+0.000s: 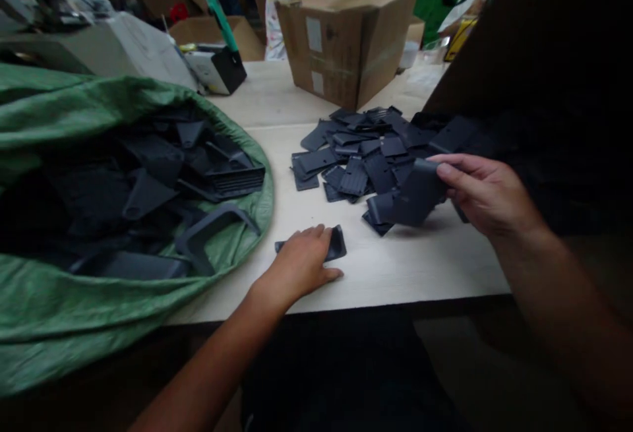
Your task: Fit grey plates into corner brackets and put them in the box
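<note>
My right hand (487, 188) pinches a bent black plastic plate (418, 194) between thumb and fingers, raised at the right of the pile. Lower on the table, my left hand (306, 257) lies over a small black plastic part (337, 244). Its fingers cover the middle of that part, and the thumb is stretched out apart from it. Behind the held plate spreads a loose pile of flat black plastic plates (353, 178), some of them ribbed.
A green woven sack (262, 221) at the left holds several black plastic pieces (153, 168). A cardboard box (341, 49) stands behind the pile on the white table (277, 115). A dark panel (534, 43) rises at the right. Another person (277, 10) is across the table.
</note>
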`<move>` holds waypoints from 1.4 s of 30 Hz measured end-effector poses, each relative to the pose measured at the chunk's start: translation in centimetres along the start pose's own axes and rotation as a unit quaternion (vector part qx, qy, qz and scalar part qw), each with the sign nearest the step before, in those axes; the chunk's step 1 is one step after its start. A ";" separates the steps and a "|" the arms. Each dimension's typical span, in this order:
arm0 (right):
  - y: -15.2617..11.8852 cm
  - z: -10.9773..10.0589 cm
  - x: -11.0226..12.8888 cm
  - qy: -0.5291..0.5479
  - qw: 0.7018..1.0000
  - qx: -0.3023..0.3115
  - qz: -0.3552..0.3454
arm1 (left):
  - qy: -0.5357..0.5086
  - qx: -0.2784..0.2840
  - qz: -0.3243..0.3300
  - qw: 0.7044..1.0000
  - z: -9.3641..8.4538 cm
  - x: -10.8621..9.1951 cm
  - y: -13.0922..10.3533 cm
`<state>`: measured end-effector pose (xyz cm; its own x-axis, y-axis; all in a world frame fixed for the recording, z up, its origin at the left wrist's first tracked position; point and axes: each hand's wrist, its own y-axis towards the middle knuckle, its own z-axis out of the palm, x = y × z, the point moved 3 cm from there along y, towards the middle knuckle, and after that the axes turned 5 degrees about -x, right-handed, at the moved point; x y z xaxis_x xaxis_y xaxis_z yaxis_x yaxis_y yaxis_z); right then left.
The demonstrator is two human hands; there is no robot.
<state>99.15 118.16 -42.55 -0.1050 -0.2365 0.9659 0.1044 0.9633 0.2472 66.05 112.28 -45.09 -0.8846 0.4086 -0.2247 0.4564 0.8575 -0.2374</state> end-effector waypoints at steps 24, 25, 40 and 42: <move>-3.4 21.6 -5.0 -0.212 0.941 0.264 0.031 | -0.915 -0.172 -0.117 0.345 2.8 5.3 -8.5; -3.4 22.1 -4.7 -0.245 0.932 0.266 0.000 | -0.921 -0.168 -0.117 0.332 3.1 5.2 -8.9; -6.8 23.1 -2.4 -0.527 0.798 0.285 -0.065 | -0.943 -0.176 -0.053 0.277 2.1 6.0 -9.0; -6.5 22.2 -3.0 -0.525 0.800 0.283 -0.068 | -0.943 -0.186 -0.046 0.273 2.1 6.2 -8.7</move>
<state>76.85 115.42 -48.74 -0.8815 -0.3924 0.2625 -0.4109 0.9115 -0.0174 56.79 106.75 -46.39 0.8909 -0.2060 -0.4048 0.0882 0.9528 -0.2906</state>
